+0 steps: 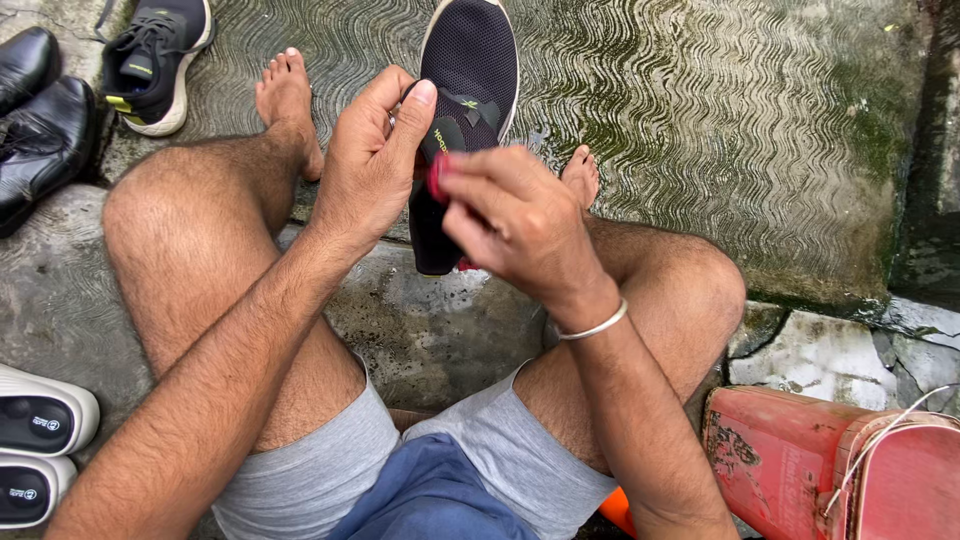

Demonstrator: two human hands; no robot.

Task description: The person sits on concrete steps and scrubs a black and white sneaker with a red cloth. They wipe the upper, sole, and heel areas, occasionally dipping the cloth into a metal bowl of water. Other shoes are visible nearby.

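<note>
I sit with bare knees apart over a wet concrete step. My left hand (372, 160) grips the side of a black mesh sneaker with a white sole (468, 70), held up with its toe pointing away. My right hand (515, 220), with a metal bangle at the wrist, covers the shoe's opening and pinches a small red-pink object (438, 175) against it. The heel end of the shoe is hidden behind my right hand.
A matching black sneaker (155, 60) lies at the top left beside black leather shoes (40, 130). White-and-black slippers (40, 440) sit at the lower left. A worn red container (830, 470) stands at the lower right. The grooved concrete floor (720, 130) is mossy and wet.
</note>
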